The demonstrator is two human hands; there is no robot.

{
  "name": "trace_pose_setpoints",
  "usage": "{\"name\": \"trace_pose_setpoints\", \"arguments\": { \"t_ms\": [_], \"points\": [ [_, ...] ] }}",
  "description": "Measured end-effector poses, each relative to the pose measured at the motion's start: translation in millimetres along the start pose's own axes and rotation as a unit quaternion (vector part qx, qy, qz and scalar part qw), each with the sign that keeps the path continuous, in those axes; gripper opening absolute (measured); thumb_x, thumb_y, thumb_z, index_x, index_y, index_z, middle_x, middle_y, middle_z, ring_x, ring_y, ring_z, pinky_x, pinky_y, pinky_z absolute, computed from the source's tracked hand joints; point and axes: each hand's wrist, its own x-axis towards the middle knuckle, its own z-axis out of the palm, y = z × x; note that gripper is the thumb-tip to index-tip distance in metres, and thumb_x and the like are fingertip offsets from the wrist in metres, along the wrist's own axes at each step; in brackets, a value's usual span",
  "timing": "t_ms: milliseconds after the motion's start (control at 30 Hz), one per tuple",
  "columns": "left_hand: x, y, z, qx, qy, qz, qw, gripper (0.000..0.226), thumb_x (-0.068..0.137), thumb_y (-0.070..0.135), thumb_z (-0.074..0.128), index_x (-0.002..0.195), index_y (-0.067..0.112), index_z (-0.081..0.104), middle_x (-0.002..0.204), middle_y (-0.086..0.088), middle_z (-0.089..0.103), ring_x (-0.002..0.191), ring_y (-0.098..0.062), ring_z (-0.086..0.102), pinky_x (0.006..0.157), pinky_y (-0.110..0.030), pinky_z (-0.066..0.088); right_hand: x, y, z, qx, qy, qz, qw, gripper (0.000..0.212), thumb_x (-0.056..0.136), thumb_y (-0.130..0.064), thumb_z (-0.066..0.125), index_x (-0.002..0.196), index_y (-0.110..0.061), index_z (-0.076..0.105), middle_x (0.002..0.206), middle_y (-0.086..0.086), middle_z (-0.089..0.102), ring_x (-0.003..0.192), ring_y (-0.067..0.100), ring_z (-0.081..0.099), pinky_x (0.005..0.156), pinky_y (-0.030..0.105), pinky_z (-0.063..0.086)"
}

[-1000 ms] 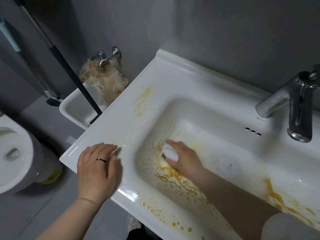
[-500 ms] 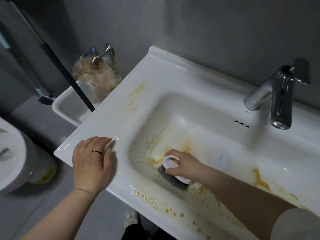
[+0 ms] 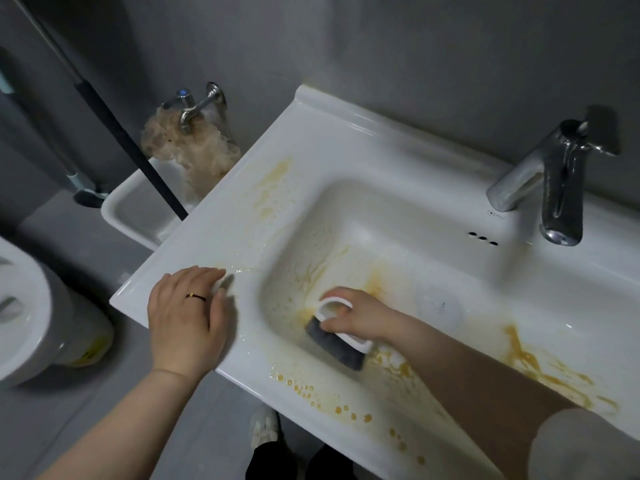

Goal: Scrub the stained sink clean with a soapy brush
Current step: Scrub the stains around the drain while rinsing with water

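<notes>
Scrubbing orange stains low in the sink basin, right hand closed round the brush. Left hand flat, empty, bracing. Best pressing bristles flat, overlapping strokes rightward.

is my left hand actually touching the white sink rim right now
Touching. The head view shows the left hand lying palm-down, fingers spread, flat on the front-left corner of the white ceramic sink rim, with no gap visible beneath it.
</notes>
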Motion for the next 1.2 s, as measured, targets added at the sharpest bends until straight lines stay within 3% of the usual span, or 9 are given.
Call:
{"name": "trace_pose_setpoints", "arguments": {
  "t_ms": [133,300,433,567,700,800,900,1067,1200],
  "points": [
    [-0.1,0.3,-1.0,-0.002,0.004,0.004,1.000,0.045,0.084,0.028,0.033,0.094,0.001,0.066,0.093,-0.017,0.066,0.091,-0.041,0.058,0.085,-0.054,0.039,-0.8,-21.7,0.4,0.011,-0.054,-0.027,0.998,0.041,0.082,-0.022,0.067,0.121,-0.027,0.055,0.087,-0.013,0.054,0.085,0.006,0.054,0.079,0.022,0.044],
    [0.0,0.1,-0.7,-0.009,0.005,0.006,1.000,0.044,0.084,0.028,0.033,0.094,0.002,0.067,0.092,-0.016,0.066,0.091,-0.039,0.059,0.086,-0.048,0.037,-20.6,12.7,-10.3,-0.053,-0.028,0.055,0.997,0.041,0.081,-0.025,0.067,0.120,-0.025,0.055,0.108,-0.003,0.056,0.101,0.017,0.056,0.091,0.032,0.046],
    [-0.7,0.5,-1.5,-0.015,0.007,0.009,1.000,0.043,0.083,0.028,0.033,0.093,0.002,0.067,0.092,-0.015,0.067,0.090,-0.039,0.059,0.086,-0.048,0.037,-8.7,-40.0,5.9,-0.029,-0.017,-0.040,0.999,0.049,0.080,-0.024,0.069,0.125,-0.031,0.051,0.110,-0.005,0.052,0.101,0.011,0.052,0.086,0.023,0.041],
    [-0.9,0.9,-1.9,-0.021,0.007,0.009,1.000,0.044,0.084,0.028,0.033,0.093,0.002,0.067,0.092,-0.015,0.067,0.089,-0.039,0.059,0.085,-0.053,0.040,-21.6,-58.9,3.2,-0.202,-0.034,-0.095,0.974,0.072,0.080,-0.027,0.069,0.140,-0.036,0.030,0.129,-0.003,0.047,0.112,0.016,0.046,0.082,0.022,0.035],
    [-1.5,0.3,-2.2,-0.034,0.004,0.006,0.999,0.044,0.083,0.029,0.033,0.094,0.003,0.067,0.093,-0.015,0.066,0.092,-0.038,0.059,0.087,-0.050,0.038,-49.9,-28.5,-8.1,-0.236,-0.070,-0.033,0.969,0.055,0.078,-0.026,0.070,0.128,-0.030,0.046,0.126,-0.004,0.053,0.106,0.015,0.049,0.084,0.027,0.043],
    [-1.5,-0.4,-2.8,-0.044,-0.006,0.005,0.999,0.045,0.084,0.030,0.032,0.095,0.003,0.067,0.095,-0.015,0.066,0.094,-0.038,0.058,0.089,-0.046,0.034,-44.5,-43.8,-1.9,-0.163,-0.013,-0.060,0.985,0.051,0.077,-0.024,0.072,0.124,-0.028,0.052,0.124,-0.007,0.054,0.113,0.013,0.050,0.090,0.027,0.043],
    [-1.2,-0.5,-5.5,-0.061,-0.006,0.005,0.998,0.047,0.083,0.030,0.032,0.096,0.001,0.067,0.096,-0.016,0.066,0.093,-0.039,0.058,0.088,-0.050,0.037,-38.6,-73.6,8.4,-0.201,-0.008,-0.099,0.975,0.052,0.077,-0.021,0.071,0.124,-0.029,0.051,0.119,-0.004,0.055,0.104,0.013,0.050,0.085,0.029,0.045],
    [-1.7,-0.2,-7.2,-0.078,-0.003,0.021,0.997,0.045,0.081,0.028,0.033,0.095,0.002,0.067,0.094,-0.016,0.067,0.092,-0.036,0.058,0.085,-0.050,0.039,-76.7,-65.5,-3.1,-0.288,-0.118,-0.052,0.949,0.050,0.079,-0.025,0.070,0.124,-0.029,0.050,0.124,-0.005,0.054,0.107,0.014,0.048,0.081,0.026,0.039],
    [-2.6,2.0,-8.7,-0.084,-0.013,0.012,0.996,0.047,0.081,0.030,0.032,0.096,0.002,0.067,0.097,-0.016,0.066,0.095,-0.036,0.056,0.089,-0.051,0.036,-68.6,-83.5,17.2,-0.256,-0.049,-0.091,0.961,0.053,0.079,-0.023,0.070,0.127,-0.028,0.049,0.119,-0.003,0.056,0.095,0.010,0.046,0.074,0.023,0.036]
  ]
}}
